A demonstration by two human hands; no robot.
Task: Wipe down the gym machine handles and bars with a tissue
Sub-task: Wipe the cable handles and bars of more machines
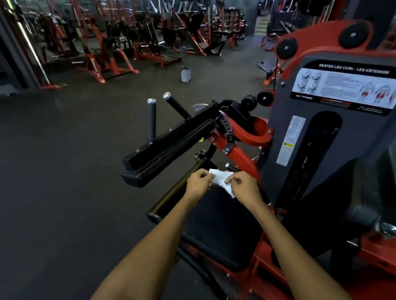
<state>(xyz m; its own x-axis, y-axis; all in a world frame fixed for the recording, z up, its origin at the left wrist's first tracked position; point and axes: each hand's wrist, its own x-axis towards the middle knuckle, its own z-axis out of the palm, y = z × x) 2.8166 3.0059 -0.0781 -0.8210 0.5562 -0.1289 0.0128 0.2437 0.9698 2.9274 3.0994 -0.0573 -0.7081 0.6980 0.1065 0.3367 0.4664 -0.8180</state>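
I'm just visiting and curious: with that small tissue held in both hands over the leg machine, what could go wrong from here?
1. The thin white paper tissue is pinched by both the left hand and the right hand; pulling it apart could tear it.
2. It looks small next to the long black padded roller bar, so it may soil or shred before finishing.
3. The two upright grey metal-capped handles sit farther off, so they could be missed.

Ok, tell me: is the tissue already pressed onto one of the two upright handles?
No, both hands hold the tissue in mid-air, well short of the handles.
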